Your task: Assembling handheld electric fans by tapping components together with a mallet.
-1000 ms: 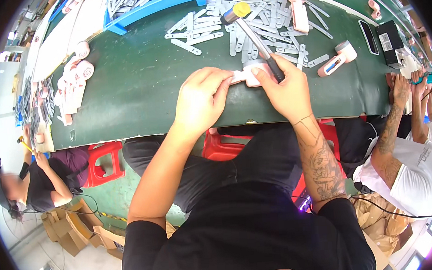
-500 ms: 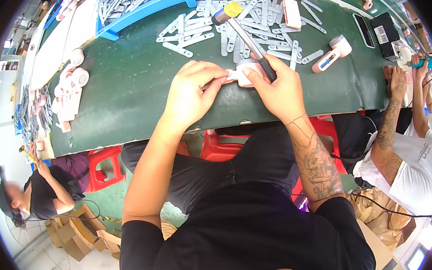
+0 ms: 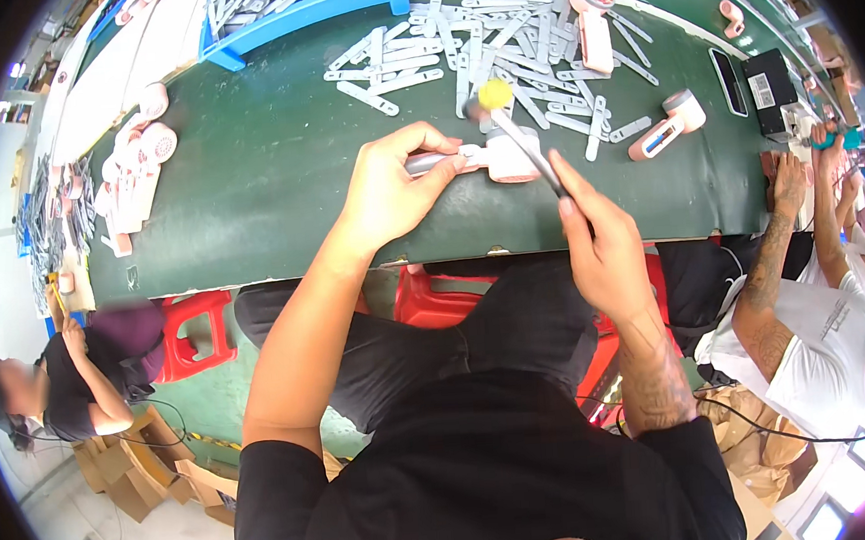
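Observation:
My left hand (image 3: 391, 185) pinches the handle of a pink handheld fan (image 3: 513, 159) lying on the green table, with a grey strip-shaped cover (image 3: 425, 163) along the handle between thumb and fingers. My right hand (image 3: 601, 238) grips the dark end of a mallet (image 3: 528, 145). The mallet's head, yellow on one face and dark on the other, hangs above the far side of the fan and looks blurred. Beyond both hands, many loose grey strips (image 3: 519, 68) are strewn across the table.
A blue tray (image 3: 319, 4) of grey strips stands at the far left. More pink fans lie at the back (image 3: 595, 38), the right (image 3: 669, 125) and in a left pile (image 3: 135, 180). A phone (image 3: 727, 84) and black box (image 3: 769, 91) sit far right. Co-workers sit on both sides.
My right hand has come away from the fan toward me and to the right, now holding the mallet farther down its handle. My left hand's grip has shifted, showing the grey strip.

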Motion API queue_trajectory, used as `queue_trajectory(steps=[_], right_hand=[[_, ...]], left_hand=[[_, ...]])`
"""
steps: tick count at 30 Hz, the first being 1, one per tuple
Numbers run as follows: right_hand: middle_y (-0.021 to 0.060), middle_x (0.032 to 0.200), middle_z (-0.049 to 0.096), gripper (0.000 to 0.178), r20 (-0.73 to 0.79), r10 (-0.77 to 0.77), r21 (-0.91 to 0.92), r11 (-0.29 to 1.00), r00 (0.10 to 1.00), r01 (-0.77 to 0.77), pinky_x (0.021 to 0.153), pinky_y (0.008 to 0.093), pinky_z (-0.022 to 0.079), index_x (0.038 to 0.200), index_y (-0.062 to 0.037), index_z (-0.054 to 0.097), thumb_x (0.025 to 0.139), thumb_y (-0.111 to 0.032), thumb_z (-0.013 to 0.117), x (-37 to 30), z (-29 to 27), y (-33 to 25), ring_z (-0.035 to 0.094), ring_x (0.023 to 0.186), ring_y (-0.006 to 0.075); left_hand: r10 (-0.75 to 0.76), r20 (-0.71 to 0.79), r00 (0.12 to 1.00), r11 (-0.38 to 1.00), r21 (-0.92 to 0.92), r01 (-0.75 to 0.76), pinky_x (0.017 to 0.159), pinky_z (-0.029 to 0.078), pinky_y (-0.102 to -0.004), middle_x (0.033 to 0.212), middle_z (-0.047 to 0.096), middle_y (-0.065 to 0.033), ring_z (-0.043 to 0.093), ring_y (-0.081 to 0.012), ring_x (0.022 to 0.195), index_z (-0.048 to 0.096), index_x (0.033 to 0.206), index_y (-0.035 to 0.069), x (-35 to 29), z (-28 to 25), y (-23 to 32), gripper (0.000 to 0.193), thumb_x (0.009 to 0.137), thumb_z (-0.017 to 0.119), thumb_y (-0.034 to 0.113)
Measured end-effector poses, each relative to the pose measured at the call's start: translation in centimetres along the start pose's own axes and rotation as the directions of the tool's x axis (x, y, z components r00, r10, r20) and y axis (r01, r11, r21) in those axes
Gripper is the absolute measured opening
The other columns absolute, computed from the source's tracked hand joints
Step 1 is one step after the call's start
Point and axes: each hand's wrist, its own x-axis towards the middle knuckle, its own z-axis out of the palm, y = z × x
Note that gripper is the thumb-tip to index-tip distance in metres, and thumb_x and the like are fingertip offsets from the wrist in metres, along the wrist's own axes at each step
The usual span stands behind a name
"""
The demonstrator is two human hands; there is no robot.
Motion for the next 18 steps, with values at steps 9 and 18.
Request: queue_trajectory(steps=[9, 18], right_hand=[[0.0135, 0.081, 0.056, 0.051, 0.047, -0.105, -0.303, 0.946, 0.993, 0.115, 0.069, 0.0399, 0.052, 0.158, -0.0180, 0.064, 0.108, -0.007, 0.065, -2.0, -0.2, -0.2, 0.057, 0.070, 0.0320], [0.0138, 0.082, 0.061, 0.053, 0.011, -0.077, -0.316, 0.946, 0.997, 0.077, 0.069, 0.0432, 0.053, 0.158, -0.0195, 0.064, 0.107, -0.005, 0.066, -2.6, 0.1, 0.1, 0.061, 0.071, 0.0346]], left_hand=[[-0.015, 0.026, 1.000, 1.000, -0.018, 0.015, 0.087, 0.061, -0.0346, 0.106, 0.084, -0.0137, 0.080, -0.0192, 0.099, 0.078, 0.099, 0.001, 0.2, -0.4, -0.5, 0.009, 0.097, 0.083, 0.008], [-0.006, 0.029, 1.000, 0.998, -0.065, 0.007, 0.091, 0.062, -0.0367, 0.111, 0.084, -0.0140, 0.080, -0.0215, 0.100, 0.078, 0.106, 0.003, -0.1, -0.3, -1.3, 0.020, 0.093, 0.089, 0.014]])
